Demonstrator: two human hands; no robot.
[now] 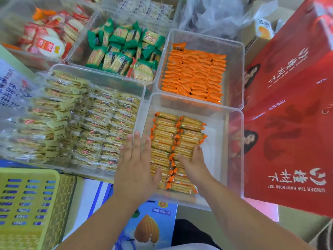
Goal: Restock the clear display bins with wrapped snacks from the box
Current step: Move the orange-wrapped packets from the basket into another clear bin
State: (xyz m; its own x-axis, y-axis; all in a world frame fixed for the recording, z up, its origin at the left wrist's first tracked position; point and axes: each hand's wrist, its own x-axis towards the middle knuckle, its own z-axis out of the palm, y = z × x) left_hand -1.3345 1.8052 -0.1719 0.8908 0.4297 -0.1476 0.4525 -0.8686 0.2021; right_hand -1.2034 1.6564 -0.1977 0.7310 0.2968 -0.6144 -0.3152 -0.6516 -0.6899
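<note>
While fingers [137, 141] lie released, left hand [135, 170] and right hand [193, 165] press the cracker packs [164, 134]

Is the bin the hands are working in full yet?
Partly full. The near bin holds two rows of orange-ended packs at its left; its right side shows bare floor.
</note>
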